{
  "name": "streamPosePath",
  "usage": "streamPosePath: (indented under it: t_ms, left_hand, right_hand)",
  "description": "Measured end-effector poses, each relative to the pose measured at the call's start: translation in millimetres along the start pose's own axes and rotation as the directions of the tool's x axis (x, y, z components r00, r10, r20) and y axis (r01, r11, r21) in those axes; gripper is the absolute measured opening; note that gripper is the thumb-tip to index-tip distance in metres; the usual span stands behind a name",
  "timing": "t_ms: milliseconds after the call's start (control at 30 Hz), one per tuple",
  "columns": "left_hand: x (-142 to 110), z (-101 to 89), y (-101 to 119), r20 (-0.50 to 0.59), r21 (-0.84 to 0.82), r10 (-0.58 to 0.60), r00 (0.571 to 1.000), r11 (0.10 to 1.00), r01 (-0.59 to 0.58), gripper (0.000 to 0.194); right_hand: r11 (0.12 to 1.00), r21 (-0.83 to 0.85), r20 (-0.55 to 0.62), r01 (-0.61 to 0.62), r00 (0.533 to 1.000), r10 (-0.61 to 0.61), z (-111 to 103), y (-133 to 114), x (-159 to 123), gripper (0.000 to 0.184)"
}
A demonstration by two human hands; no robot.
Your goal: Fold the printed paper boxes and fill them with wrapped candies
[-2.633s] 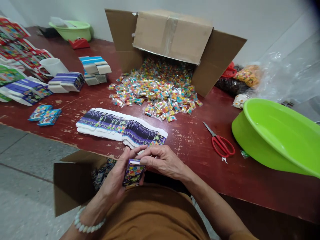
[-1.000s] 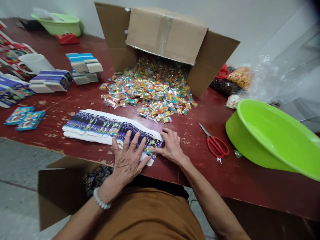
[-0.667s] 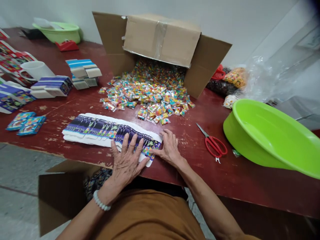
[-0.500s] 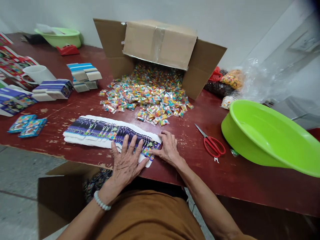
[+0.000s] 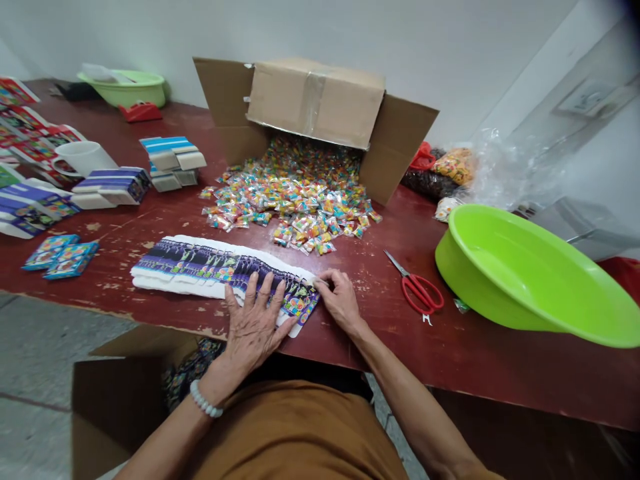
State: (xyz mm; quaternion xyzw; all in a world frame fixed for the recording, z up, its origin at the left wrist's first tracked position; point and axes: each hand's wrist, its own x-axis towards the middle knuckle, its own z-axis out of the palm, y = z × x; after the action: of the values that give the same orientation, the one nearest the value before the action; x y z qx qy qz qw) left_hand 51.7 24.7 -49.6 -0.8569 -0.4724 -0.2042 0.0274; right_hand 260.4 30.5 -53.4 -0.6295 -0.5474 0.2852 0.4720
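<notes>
A fanned row of flat purple cartons is spread on the red table, from 10 to 2 o'clock of the left hand. By that palm-down hand, fingers spread, the row is covered near its end. At 2 o'clock, the end carton appears pinched at its upper corner by the right hand. Light, springy card is suggested: easily creased, slippery when overlapped, best taken by a corner.
</notes>
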Motion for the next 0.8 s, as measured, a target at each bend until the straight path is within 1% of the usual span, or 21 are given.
streamPosePath:
  t_ms: [67, 100, 133, 167, 200, 233, 267, 300, 333, 367, 400, 433, 467, 500, 533, 600, 633, 700, 800]
  left_hand:
    - [3.0, -12.5, 1.7, -0.029, -0.128, -0.045, 0.999, 0.991, 0.041, 0.057]
    - [4.8, -21.4, 2.7, -0.034, -0.246, -0.093, 0.995, 0.966, 0.082, 0.058]
    - [6.5, -31.6, 3.8, 0.005, -0.405, -0.158, 0.987, 0.903, 0.147, 0.060]
    - [8.0, -42.1, 5.2, 0.102, -0.584, -0.219, 0.970, 0.777, 0.236, 0.060]
    - [9.1, -52.2, 6.8, 0.265, -0.736, -0.230, 0.937, 0.579, 0.350, 0.059]
    - [9.6, -60.8, 8.7, 0.451, -0.812, -0.159, 0.878, 0.337, 0.477, 0.059]
    - [9.4, -67.5, 10.9, 0.595, -0.797, -0.021, 0.803, 0.112, 0.594, 0.058]
    - [8.6, -71.8, 13.3, 0.669, -0.732, 0.135, 0.731, -0.050, 0.679, 0.057]
    - [7.0, -73.7, 15.8, 0.687, -0.665, 0.263, 0.678, -0.150, 0.732, 0.057]
    - [5.0, -73.7, 18.2, 0.677, -0.616, 0.350, 0.648, -0.213, 0.758, 0.058]
    - [2.7, -72.2, 20.2, 0.660, -0.589, 0.392, 0.641, -0.260, 0.765, 0.059]
    - [0.4, -70.0, 21.8, 0.647, -0.583, 0.392, 0.654, -0.298, 0.756, 0.060]
    - [-1.7, -67.7, 22.8, 0.642, -0.592, 0.372, 0.670, -0.315, 0.742, 0.059]
    - [-3.5, -65.7, 23.3, 0.642, -0.611, 0.344, 0.685, -0.310, 0.729, 0.058]
    - [-4.9, -64.3, 23.3, 0.641, -0.640, 0.314, 0.700, -0.284, 0.714, 0.055]
    - [-6.3, -63.5, 22.3, 0.633, -0.698, 0.266, 0.727, -0.208, 0.685, 0.051]
    - [-6.5, -63.9, 21.6, 0.629, -0.714, 0.256, 0.734, -0.184, 0.676, 0.051]
    - [-6.4, -65.4, 20.8, 0.623, -0.729, 0.234, 0.746, -0.173, 0.663, 0.050]
    - [-5.3, -67.9, 22.1, 0.626, -0.743, 0.180, 0.758, -0.155, 0.651, 0.044]
  right_hand:
    - [0.997, 0.081, 0.029, -0.014, 1.000, 0.012, -7.4, -4.7, 3.3, 0.026]
    - [0.993, 0.117, 0.050, -0.013, 0.999, 0.007, -11.7, -9.0, 3.9, 0.027]
    - [0.987, 0.160, 0.075, -0.010, 0.997, -0.002, -16.1, -14.9, 3.5, 0.028]
    - [0.977, 0.214, 0.112, -0.007, 0.994, -0.017, -20.0, -22.3, 2.1, 0.028]
    - [0.960, 0.280, 0.159, -0.007, 0.986, -0.040, -23.3, -30.8, 0.0, 0.027]
    - [0.937, 0.349, 0.212, -0.010, 0.975, -0.068, -25.6, -40.1, -2.8, 0.025]
    - [0.910, 0.414, 0.268, -0.021, 0.958, -0.100, -26.8, -49.5, -6.0, 0.022]
    - [0.884, 0.466, 0.322, -0.038, 0.938, -0.130, -26.9, -58.3, -9.1, 0.019]
    - [0.863, 0.502, 0.366, -0.054, 0.918, -0.155, -26.1, -66.0, -12.1, 0.017]
    - [0.852, 0.520, 0.394, -0.065, 0.903, -0.172, -24.5, -72.2, -14.8, 0.016]
    - [0.843, 0.533, 0.412, -0.077, 0.893, -0.179, -22.4, -76.9, -17.0, 0.016]
    - [0.832, 0.547, 0.423, -0.091, 0.888, -0.181, -20.2, -80.0, -18.9, 0.017]
    - [0.820, 0.561, 0.432, -0.113, 0.885, -0.174, -18.2, -81.8, -20.5, 0.019]
    - [0.805, 0.576, 0.446, -0.145, 0.881, -0.160, -16.5, -82.8, -22.0, 0.021]
    - [0.787, 0.588, 0.465, -0.186, 0.874, -0.141, -15.2, -83.2, -23.5, 0.023]
    - [0.743, 0.615, 0.499, -0.263, 0.860, -0.109, -13.9, -83.8, -26.6, 0.027]
    - [0.718, 0.635, 0.505, -0.286, 0.857, -0.105, -13.8, -84.1, -28.2, 0.030]
    - [0.675, 0.671, 0.503, -0.307, 0.857, -0.111, -13.8, -84.8, -31.3, 0.040]
    - [0.632, 0.694, 0.516, -0.344, 0.850, -0.105, -13.1, -83.6, -35.9, 0.062]
